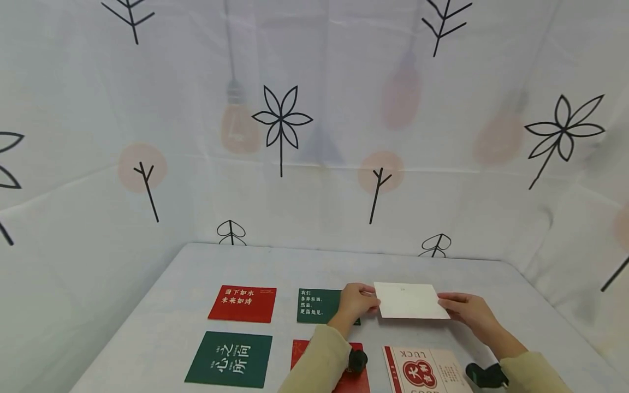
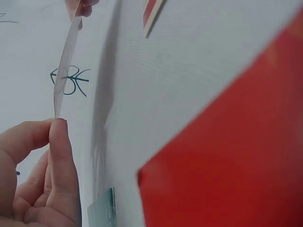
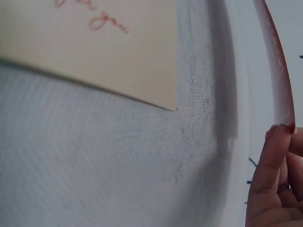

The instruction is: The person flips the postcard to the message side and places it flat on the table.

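Both hands hold a card [image 1: 413, 300] by its two short ends, above the far right part of the table. Its blank white face shows in the head view, while a red side appears in the right wrist view. My left hand [image 1: 356, 301] pinches the left end between thumb and fingers, overlapping a dark green card [image 1: 316, 305] with white writing. At the opposite end, my right hand [image 1: 469, 312] pinches the edge with its thumb and fingertips. In the left wrist view the held card [image 2: 66, 66] is seen nearly edge-on.
To the left lie a red card [image 1: 243, 305] and a larger green card [image 1: 228, 360]. Another red card [image 1: 301, 349] is partly hidden under my left sleeve. A cream card [image 1: 447, 365] with a red emblem lies at the front right. A printed white curtain [image 1: 319, 207] hangs behind the table.
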